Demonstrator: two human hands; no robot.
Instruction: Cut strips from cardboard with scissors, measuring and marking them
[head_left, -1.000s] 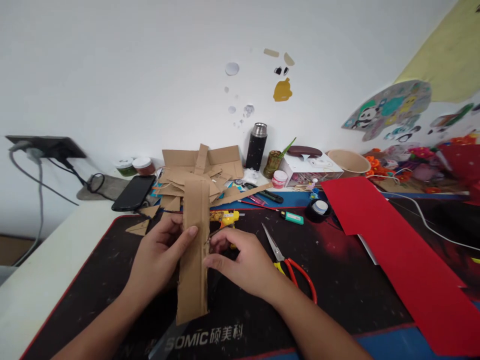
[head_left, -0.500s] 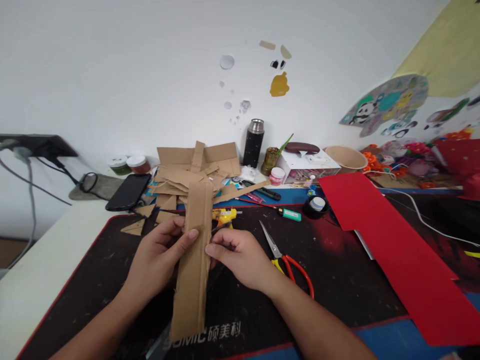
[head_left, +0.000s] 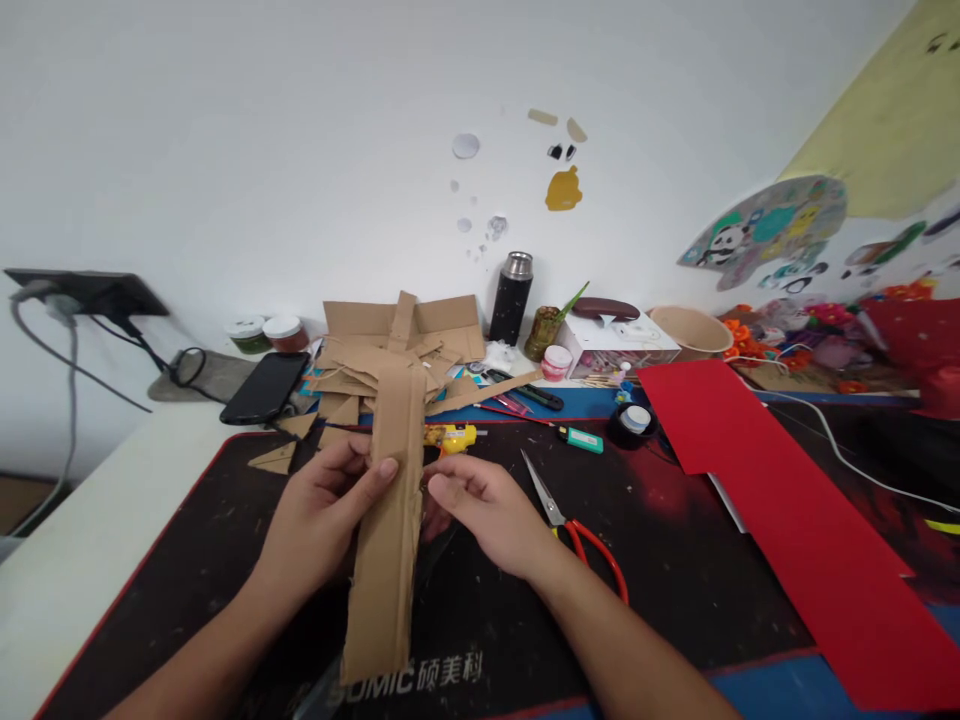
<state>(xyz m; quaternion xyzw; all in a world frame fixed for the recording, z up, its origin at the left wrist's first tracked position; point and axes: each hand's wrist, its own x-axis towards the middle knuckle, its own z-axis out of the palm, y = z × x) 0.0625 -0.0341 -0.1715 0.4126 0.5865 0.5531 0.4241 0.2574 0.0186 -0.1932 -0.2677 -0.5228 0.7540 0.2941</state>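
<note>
One cardboard strip (head_left: 384, 560) is pinched by left fingers (head_left: 373, 486), right fingers (head_left: 451, 494) curled slightly open beside it.

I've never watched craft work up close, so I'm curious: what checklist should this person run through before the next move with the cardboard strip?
1. Left hand grips the cardboard strip, thumb on its front: ok.
2. Strip's right edge is clean: not ok, it looks ragged.
3. Right hand touches the strip: cannot tell; its fingers are close to that edge.
4. Scissors lie free of both hands: ok.
5. Yellow glue gun is cool: cannot tell.
6. Black flask stands upright: ok.
</note>
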